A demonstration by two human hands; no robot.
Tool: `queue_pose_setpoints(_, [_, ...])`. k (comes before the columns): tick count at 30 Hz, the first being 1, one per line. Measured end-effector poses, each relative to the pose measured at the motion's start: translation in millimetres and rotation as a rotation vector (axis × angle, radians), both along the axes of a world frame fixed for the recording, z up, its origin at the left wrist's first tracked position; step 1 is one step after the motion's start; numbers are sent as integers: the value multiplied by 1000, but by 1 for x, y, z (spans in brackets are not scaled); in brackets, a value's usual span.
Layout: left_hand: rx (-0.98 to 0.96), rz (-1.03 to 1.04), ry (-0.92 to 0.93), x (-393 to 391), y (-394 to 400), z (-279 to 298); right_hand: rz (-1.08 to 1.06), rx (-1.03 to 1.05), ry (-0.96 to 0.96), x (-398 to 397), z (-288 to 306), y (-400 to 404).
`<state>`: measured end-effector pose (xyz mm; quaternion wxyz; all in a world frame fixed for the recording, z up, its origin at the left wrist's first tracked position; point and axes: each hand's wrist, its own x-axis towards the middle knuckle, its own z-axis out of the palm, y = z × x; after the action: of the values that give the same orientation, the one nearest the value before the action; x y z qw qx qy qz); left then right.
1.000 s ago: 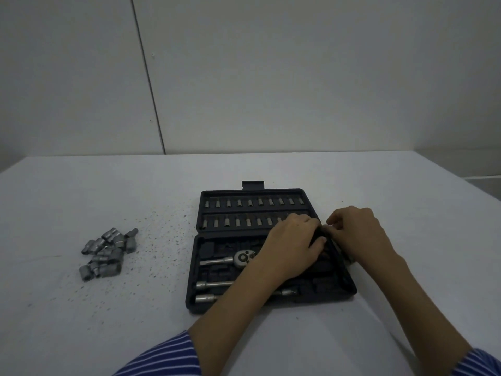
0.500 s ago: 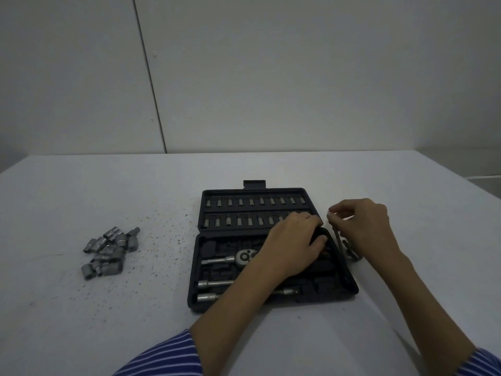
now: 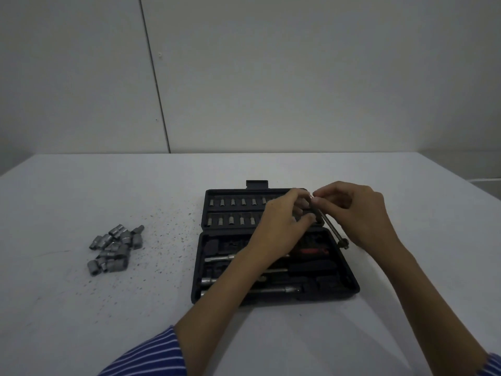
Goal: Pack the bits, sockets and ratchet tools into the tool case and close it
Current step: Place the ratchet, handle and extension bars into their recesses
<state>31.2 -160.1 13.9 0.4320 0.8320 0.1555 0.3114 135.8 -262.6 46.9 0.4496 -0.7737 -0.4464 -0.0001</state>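
Observation:
A black tool case [image 3: 349, 283] lies open mid-table, its lid flat at the back with two rows of bits [image 3: 232, 202]. Extension bars and a dark-handled driver [image 3: 314, 267] sit in the lower tray. Over the lid's right end both my hands hold a thin metal bar [image 3: 332, 230] that slants down to the right. My left hand [image 3: 284, 221] grips its upper part, and my right hand [image 3: 355, 213] pinches its top end. Loose silver sockets [image 3: 113, 248] are piled on the table to the left.
The white table [image 3: 81, 321] carries dark specks between the sockets and the case. A plain wall stands behind the far edge. The table's right edge runs diagonally past my right arm. Striped blue sleeves show at the bottom.
Both hands have risen from the lower tray to the lid's right end. The thin bar that lay by the case's right side is now lifted and held in both hands.

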Motion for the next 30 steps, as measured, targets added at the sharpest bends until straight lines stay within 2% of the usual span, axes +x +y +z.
queue_pose_setpoints(4, [-65, -25, -93, -16, 7, 2, 71, -14, 124, -12, 3, 6])
queue_pose_setpoints(11, [49, -6, -137, -45, 22, -3, 157, -104, 138, -26, 1, 12])
queue_pose_setpoints(17, [-5, 35, -200, -58, 23, -4, 265, -172, 147, -36, 4, 6])
queue_pose_setpoints(24, [-145, 113, -184, -78, 25, -3, 371, -258, 285, -31, 1, -13])
queue_pose_setpoints(30, [-153, 127, -130, -91, 18, -6, 406, -309, 334, -31, -4, -23])
